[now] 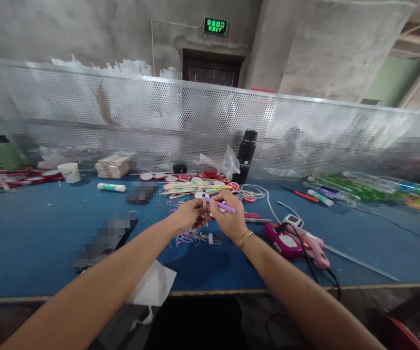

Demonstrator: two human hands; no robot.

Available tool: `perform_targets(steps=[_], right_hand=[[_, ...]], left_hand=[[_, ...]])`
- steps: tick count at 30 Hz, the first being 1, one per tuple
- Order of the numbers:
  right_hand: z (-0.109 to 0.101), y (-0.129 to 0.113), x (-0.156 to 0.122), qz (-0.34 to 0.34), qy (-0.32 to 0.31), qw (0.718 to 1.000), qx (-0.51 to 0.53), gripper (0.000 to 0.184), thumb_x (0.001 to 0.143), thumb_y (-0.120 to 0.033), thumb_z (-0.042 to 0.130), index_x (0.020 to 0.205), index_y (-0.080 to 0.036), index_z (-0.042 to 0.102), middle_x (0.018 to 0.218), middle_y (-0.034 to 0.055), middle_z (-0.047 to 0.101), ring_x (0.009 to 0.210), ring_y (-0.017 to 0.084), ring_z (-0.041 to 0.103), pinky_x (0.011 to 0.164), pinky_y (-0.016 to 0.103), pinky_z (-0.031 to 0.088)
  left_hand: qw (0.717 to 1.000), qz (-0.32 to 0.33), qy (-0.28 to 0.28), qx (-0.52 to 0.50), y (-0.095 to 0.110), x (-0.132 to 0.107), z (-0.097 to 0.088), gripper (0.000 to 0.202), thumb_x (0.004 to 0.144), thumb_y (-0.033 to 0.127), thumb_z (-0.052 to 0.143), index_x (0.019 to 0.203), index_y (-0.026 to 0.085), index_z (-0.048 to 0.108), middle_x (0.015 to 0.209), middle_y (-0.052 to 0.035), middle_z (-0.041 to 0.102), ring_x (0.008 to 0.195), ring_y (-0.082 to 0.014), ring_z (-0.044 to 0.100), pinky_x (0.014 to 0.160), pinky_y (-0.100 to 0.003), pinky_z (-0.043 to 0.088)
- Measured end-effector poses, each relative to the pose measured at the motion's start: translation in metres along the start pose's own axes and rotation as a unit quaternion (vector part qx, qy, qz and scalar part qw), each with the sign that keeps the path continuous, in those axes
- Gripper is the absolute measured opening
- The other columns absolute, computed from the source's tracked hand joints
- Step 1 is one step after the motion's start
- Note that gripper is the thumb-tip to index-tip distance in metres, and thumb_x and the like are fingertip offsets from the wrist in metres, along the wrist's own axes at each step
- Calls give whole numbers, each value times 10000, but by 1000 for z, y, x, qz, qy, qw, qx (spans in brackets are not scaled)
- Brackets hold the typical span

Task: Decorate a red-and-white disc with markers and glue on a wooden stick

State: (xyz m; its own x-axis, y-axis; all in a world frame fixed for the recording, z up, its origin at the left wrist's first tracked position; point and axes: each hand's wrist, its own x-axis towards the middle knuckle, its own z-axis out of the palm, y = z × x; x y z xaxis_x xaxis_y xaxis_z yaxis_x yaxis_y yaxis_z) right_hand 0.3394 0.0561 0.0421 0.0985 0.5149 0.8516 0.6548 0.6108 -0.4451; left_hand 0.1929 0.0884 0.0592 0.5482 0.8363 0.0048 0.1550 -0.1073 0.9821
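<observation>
My right hand [232,218], with a gold bracelet [245,239] at the wrist, is closed around a purple pen-like stick [226,207]. Its dark end points toward my left hand [188,215], whose fingertips are pinched together right beside it. What those left fingers hold is too small and hidden to make out. Below both hands lies a loose pile of thin purple and pink bands [188,237], with a small pale cylinder [210,238] at its right side. Just beyond the hands are pale wooden sticks [183,186] and round red-rimmed discs [147,176].
A black bottle [246,158] stands at the back. On the right are a pink glue gun [314,248], a magenta box [283,241] and cables. Left are a glue stick [111,187], a white cup [70,172] and a dark phone-like slab [108,240]. Perforated metal [137,116] borders the blue table [31,243].
</observation>
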Motion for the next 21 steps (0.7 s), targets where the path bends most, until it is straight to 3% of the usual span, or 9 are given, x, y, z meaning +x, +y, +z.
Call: perform_targets(steps=[21], right_hand=[[-1, -1, 2, -1, 3, 1000, 1, 116, 818, -220, 570, 702, -214, 566, 687, 1, 608, 665, 160, 570, 663, 300, 428]], left_hand=[[1000, -4, -6, -13, -1, 0, -1, 207, 838, 363, 607, 818, 170, 536, 736, -10, 597, 529, -85, 540, 480, -199, 425]])
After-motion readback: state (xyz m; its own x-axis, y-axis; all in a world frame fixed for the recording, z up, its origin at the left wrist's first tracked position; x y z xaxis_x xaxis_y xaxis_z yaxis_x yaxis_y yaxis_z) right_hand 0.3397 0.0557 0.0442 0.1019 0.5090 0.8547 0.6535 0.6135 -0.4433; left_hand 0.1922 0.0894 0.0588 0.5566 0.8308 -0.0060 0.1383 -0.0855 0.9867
